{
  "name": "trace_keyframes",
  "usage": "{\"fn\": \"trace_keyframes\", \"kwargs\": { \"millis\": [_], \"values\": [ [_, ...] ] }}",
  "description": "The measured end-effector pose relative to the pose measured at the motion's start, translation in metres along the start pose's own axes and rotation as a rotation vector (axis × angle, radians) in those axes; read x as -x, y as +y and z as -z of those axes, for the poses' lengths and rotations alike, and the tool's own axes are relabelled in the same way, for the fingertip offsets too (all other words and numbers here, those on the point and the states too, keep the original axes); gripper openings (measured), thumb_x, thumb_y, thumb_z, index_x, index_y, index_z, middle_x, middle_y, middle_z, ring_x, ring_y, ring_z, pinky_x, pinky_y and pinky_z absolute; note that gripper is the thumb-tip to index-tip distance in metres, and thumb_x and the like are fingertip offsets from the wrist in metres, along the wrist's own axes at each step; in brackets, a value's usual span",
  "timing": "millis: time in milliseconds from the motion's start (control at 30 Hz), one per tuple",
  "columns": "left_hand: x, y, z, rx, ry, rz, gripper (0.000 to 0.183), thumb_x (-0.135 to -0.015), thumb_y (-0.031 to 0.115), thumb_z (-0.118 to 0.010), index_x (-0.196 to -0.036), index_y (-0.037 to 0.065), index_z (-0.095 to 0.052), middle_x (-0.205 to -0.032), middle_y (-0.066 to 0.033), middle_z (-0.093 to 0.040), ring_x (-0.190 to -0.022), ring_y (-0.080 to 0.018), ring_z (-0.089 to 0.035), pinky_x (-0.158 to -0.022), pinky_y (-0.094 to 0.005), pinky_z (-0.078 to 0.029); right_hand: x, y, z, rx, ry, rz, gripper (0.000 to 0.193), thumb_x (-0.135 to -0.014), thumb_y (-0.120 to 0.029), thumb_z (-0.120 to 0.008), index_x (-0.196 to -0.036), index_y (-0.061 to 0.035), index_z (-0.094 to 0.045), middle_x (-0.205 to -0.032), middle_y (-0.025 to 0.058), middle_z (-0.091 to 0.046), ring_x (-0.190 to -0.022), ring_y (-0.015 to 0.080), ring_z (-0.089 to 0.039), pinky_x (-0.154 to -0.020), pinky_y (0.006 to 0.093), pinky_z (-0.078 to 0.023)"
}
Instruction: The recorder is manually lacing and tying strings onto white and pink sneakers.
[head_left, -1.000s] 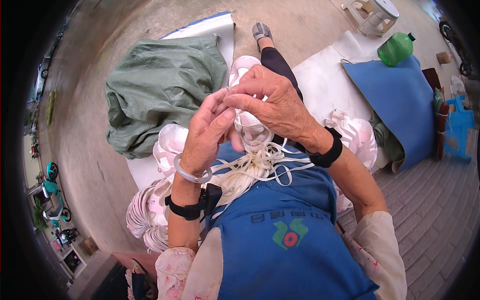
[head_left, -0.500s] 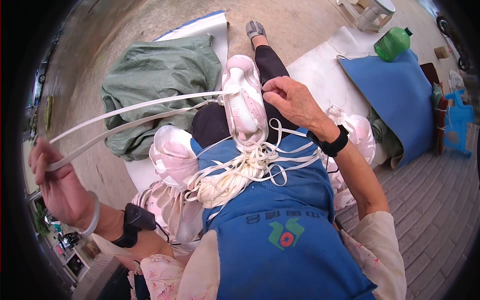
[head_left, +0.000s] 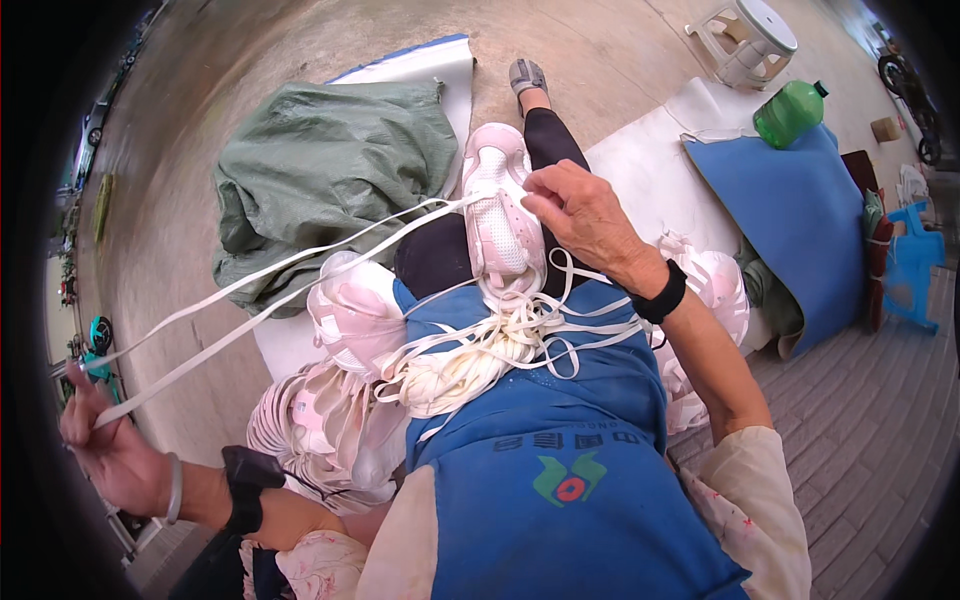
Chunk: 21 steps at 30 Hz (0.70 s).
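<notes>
A pink and white shoe upper (head_left: 508,240) rests at my knees, its toe pointing away from me. From it a white shoelace (head_left: 200,358) runs in two taut strands to the far left. My left hand (head_left: 118,460) is closed on those strands, well apart from the shoe. Beside the upper's right edge, my right hand (head_left: 590,215) has its fingers curled in a pinch; what they hold, if anything, is hidden. A bundle of cream laces (head_left: 455,375) lies on my blue apron (head_left: 540,440), with loose ends spreading right.
More pink uppers are stacked at my left (head_left: 310,425) and right (head_left: 715,290). A green woven sack (head_left: 320,170) lies ahead to the left. At the right are a blue sheet (head_left: 780,220), a green bottle (head_left: 790,115), a white stool (head_left: 745,45) and a blue stool (head_left: 912,265).
My left hand has moved down toward me with the lace strands, which now slope more steeply. My right hand stays by the shoe upper's edge. The whole view has shifted slightly.
</notes>
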<state>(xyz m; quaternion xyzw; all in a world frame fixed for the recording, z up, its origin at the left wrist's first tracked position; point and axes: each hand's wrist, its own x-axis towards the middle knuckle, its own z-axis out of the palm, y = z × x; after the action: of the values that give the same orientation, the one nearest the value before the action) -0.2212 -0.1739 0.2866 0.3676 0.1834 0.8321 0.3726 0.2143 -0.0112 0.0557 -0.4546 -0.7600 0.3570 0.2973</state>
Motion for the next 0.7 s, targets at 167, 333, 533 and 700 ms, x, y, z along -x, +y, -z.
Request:
{"fn": "trace_keyframes", "kwargs": {
  "millis": [167,333,533,700],
  "values": [
    [0.095,-0.199,-0.062,-0.666,-0.066,0.556,0.03,-0.101,0.021,-0.038,-0.084,0.001,-0.052,-0.069,-0.0021,-0.044,-0.06,-0.0154,-0.054,-0.096,-0.0455,-0.045,-0.015,-0.071,0.037,-0.161,0.205,0.32,0.009,-0.085,-0.008,-0.064,-0.09,-0.0011,-0.067,-0.078,0.0088,-0.063,-0.07,0.0185,-0.057,-0.064,0.0297,-0.046],
    [0.119,-0.272,-0.098,-0.82,-0.429,0.551,0.03,-0.101,0.021,-0.04,-0.094,-0.002,-0.057,-0.079,-0.0056,-0.057,-0.072,-0.0146,-0.058,-0.068,-0.0268,-0.046,-0.009,-0.1,0.039,-0.15,0.153,0.361,0.023,-0.083,-0.015,-0.069,-0.101,-0.0005,-0.066,-0.092,0.0099,-0.062,-0.082,0.0182,-0.058,-0.071,0.0274,-0.047],
    [0.124,-0.286,-0.096,-1.025,-0.599,0.283,0.018,-0.097,0.014,-0.047,-0.101,-0.002,-0.055,-0.076,-0.0155,-0.057,-0.067,-0.0262,-0.061,-0.059,-0.0326,-0.047,-0.007,-0.095,0.026,-0.155,0.118,0.329,0.019,-0.081,-0.009,-0.069,-0.098,-0.0003,-0.067,-0.092,0.0106,-0.061,-0.081,0.0191,-0.059,-0.07,0.0281,-0.048],
    [0.131,-0.279,-0.084,-0.719,-0.38,0.676,0.02,-0.099,0.016,-0.042,-0.103,0.0,-0.052,-0.084,-0.006,-0.059,-0.082,-0.0145,-0.06,-0.083,-0.0283,-0.045,0.002,-0.086,0.035,-0.722,0.08,0.108,0.022,-0.095,-0.017,-0.053,-0.095,0.0028,-0.064,-0.087,0.009,-0.065,-0.079,0.0176,-0.062,-0.075,0.0296,-0.052]
  ]
}}
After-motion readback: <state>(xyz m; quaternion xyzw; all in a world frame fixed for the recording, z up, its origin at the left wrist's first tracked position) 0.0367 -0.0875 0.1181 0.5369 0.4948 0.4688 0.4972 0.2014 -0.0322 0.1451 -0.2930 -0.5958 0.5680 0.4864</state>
